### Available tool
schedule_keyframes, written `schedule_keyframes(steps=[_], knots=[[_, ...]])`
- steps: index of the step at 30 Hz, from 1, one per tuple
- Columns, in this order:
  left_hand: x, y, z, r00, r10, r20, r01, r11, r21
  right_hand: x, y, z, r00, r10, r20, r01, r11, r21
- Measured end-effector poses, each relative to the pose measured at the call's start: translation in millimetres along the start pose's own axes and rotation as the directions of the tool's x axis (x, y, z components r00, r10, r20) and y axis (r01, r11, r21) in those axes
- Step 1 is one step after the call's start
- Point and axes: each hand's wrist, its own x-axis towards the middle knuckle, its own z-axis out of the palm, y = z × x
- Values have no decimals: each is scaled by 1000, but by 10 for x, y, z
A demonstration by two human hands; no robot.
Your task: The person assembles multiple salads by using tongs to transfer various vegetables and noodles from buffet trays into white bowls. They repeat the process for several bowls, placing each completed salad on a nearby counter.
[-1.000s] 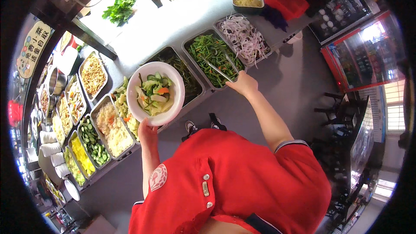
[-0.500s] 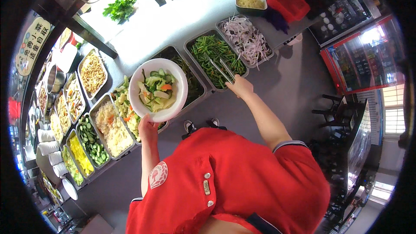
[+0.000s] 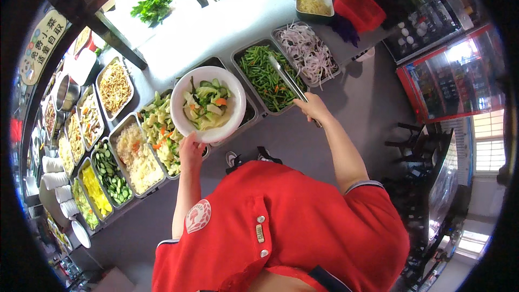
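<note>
Gripping the white bowl (image 3: 238,109) at its near edge with our left hand (image 3: 191,151), we hold it above the dark tray (image 3: 250,114), between the mixed vegetables (image 3: 158,121) and the green beans (image 3: 258,73). Our right hand (image 3: 314,107) is closed around the metal tongs (image 3: 287,80), which slant over the beans with their arms close together; whether the tips pinch anything, we cannot tell. Sliced onions (image 3: 308,51) lie beside the beans.

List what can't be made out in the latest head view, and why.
Head view: most of what lies in the metal tray behind the white bowl, covered by that bowl.
Head view: any fingers of the left hand beneath the bowl, hidden by it.
Head view: whether the tongs touch the green beans, too small.
Head view: goods in the red-framed display case, blurred, with glare.
</note>
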Motion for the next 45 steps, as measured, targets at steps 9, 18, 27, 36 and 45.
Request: schedule_keyframes(steps=[9, 18, 27, 36, 45], knots=[[169, -38, 471, 996, -85, 26, 87, 993, -78, -834, -901, -279, 984, -58, 169, 46, 996, 76], [136, 113, 822, 976, -208, 57, 216, 930, -298, -777, -1155, 70, 936, -77, 344, 112, 990, -84], [183, 116, 736, 976, -218, 12, 207, 910, -359, -848, -1214, 11, 980, -158, 120, 188, 935, -301], [322, 200, 521, 976, -216, 23, 214, 935, -283, -813, -1154, -145, 871, -454, 185, 463, 638, -615], [362, 588, 375, 973, -195, 124, 215, 962, -168, -499, -1390, -309, 800, -456, 391, 550, 293, -782]])
